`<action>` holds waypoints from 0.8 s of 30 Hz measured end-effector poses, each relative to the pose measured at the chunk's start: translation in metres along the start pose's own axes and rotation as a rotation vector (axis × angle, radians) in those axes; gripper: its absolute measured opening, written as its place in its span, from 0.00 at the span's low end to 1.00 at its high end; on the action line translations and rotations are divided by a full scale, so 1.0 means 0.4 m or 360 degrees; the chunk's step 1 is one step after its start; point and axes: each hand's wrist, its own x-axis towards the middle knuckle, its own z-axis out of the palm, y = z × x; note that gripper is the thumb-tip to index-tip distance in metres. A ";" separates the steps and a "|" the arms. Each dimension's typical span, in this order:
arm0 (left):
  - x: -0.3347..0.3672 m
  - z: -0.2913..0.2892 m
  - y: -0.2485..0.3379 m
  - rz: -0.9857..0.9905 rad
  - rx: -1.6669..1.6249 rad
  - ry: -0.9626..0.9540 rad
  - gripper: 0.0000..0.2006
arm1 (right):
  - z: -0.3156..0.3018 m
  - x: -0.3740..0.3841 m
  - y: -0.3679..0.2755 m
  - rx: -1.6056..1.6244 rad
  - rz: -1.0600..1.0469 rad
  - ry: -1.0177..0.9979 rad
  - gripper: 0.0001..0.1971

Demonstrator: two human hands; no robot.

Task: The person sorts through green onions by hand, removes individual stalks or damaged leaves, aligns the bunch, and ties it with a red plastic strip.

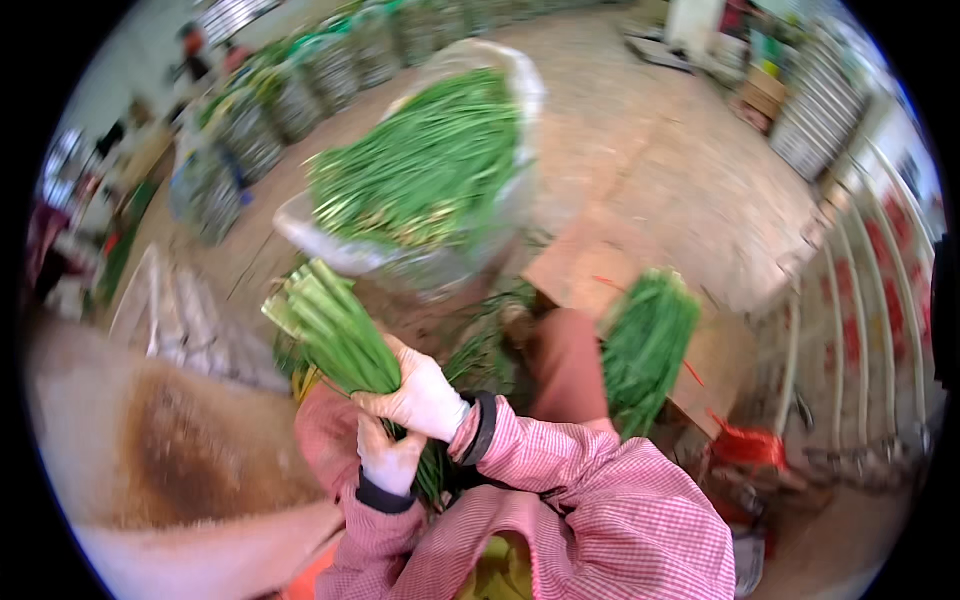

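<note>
In front of my body I hold a bunch of chives [335, 330], thin green stalks with pale cut ends pointing up and to the left. My right hand [418, 392], in a pale glove, is closed around the middle of the bunch. Just below it, touching it, my left hand [388, 462] is closed on the lower part; its fingers are partly hidden. The leafy ends hang down behind my wrists. To the right, another bundle of chives [650, 345] lies on a board beside my knee.
Ahead stands a wide basket lined with clear plastic [530, 95], heaped with loose chives [430, 165]. Red ties [750, 447] hang at the right board's edge, near a metal-barred rack [845, 320]. A brown-stained pale surface [200, 450] is at left. Filled clear bags [330, 75] line the back.
</note>
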 end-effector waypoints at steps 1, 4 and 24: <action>0.015 0.060 0.033 0.0064 0.0371 -0.0047 0.36 | -0.061 0.002 0.018 0.0165 -0.0036 0.0124 0.30; 0.018 0.134 0.088 0.0244 0.0575 -0.0695 0.42 | -0.265 -0.059 -0.077 0.0845 0.0349 0.0156 0.18; 0.156 0.363 0.380 0.1540 0.0318 -0.1934 0.16 | -0.969 -0.374 0.359 -0.1967 0.1045 0.1685 0.43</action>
